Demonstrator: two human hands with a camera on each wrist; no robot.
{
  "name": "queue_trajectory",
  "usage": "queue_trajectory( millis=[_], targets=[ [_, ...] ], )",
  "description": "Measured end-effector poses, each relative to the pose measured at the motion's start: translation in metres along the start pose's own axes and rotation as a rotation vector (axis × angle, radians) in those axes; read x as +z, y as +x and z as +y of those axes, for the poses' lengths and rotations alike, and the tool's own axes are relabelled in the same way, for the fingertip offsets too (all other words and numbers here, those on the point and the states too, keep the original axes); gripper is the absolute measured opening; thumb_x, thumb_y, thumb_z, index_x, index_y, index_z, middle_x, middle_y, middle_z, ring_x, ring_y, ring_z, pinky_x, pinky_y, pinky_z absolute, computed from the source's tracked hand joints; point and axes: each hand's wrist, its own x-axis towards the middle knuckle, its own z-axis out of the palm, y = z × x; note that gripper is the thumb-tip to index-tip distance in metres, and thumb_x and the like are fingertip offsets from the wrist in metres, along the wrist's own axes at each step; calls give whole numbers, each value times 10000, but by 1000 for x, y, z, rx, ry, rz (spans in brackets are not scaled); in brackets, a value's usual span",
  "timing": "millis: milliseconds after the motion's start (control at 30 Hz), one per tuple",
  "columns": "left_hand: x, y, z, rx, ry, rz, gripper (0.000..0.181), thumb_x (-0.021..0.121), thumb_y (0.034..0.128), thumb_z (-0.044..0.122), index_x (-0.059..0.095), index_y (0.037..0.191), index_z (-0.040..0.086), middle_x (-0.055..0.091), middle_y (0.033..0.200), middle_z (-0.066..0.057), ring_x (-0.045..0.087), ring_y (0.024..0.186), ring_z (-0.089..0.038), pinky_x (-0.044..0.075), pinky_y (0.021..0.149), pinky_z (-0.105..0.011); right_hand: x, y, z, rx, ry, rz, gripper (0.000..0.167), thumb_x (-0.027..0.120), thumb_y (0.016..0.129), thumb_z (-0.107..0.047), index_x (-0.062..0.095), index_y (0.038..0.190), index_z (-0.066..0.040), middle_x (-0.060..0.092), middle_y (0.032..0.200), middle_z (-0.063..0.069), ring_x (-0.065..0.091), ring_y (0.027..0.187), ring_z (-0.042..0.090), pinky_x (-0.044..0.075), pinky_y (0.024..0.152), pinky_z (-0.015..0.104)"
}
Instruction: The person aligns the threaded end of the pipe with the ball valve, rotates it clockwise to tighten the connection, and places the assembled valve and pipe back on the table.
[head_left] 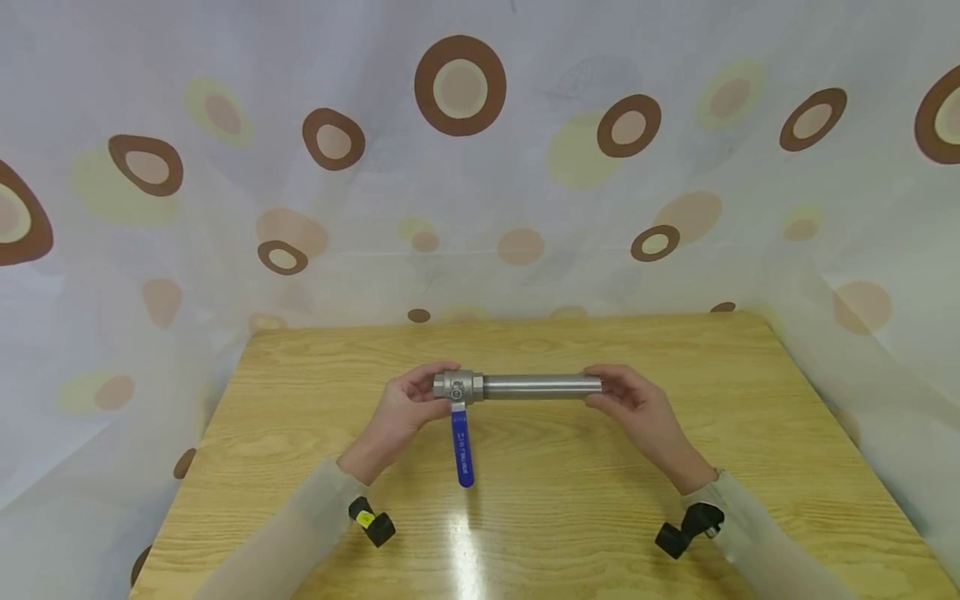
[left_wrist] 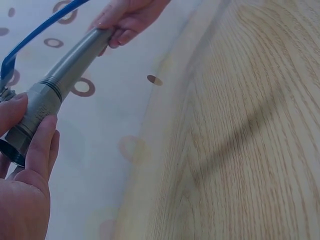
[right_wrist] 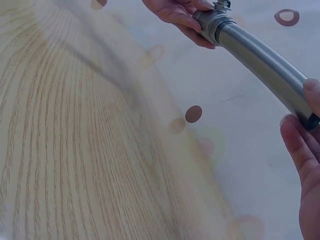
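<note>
The pipe [head_left: 536, 387] sits joined to the valve [head_left: 459, 386], some thread showing, tightness unclear, the left hand [head_left: 397, 414] gripping the valve, the right hand [head_left: 643, 408] the pipe's free end.

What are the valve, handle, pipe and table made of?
Valve: grey metal, perhaps steel, with a dull sheen.
Handle: blue coating, probably over metal; bare silver shows near the valve.
Pipe: smooth, satin metal, likely steel; bright streaks run along it.
Table: glossy wood or wood-look laminate, by its grain and glare.
</note>
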Motion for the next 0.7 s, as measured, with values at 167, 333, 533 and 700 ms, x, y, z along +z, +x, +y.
queue_trajectory(
  millis=[167, 333, 533, 700],
  targets=[
    [0, 1, 1, 6, 0, -7, 563, 665, 857, -121, 596, 1403, -2, 637, 1405, -170, 665, 1176, -244, 578, 986, -349, -1, 1, -1, 10, 8, -6, 405, 669, 986, 18, 571, 1376, 64, 679, 1233, -74, 680, 1033, 90, 589, 854, 203],
    [1, 0, 2, 8, -4, -14, 568, 664, 861, -120, 584, 1412, -10, 630, 1416, -167, 663, 1193, -243, 573, 995, -346, -1, 0, -1, 19, 5, -32, 458, 671, 967, 64, 562, 1410, 24, 639, 1272, -71, 666, 1044, 68, 584, 856, 193],
    [1, 0, 2, 8, -11, -17, 566, 663, 863, -116, 581, 1413, -12, 628, 1416, -164, 662, 1189, -236, 574, 989, -338, -3, 0, -2, 20, -42, -5, 375, 656, 990, 30, 598, 1361, 33, 671, 1198, -105, 670, 1047, 48, 585, 859, 190],
    [1, 0, 3, 11, -17, -16, 559, 660, 871, -110, 580, 1415, -11, 629, 1414, -161, 661, 1181, -229, 578, 978, -334, -3, 1, -2, 11, -43, -21, 395, 655, 994, 19, 584, 1381, 58, 668, 1217, -115, 677, 1042, 52, 585, 857, 190]
  ],
)
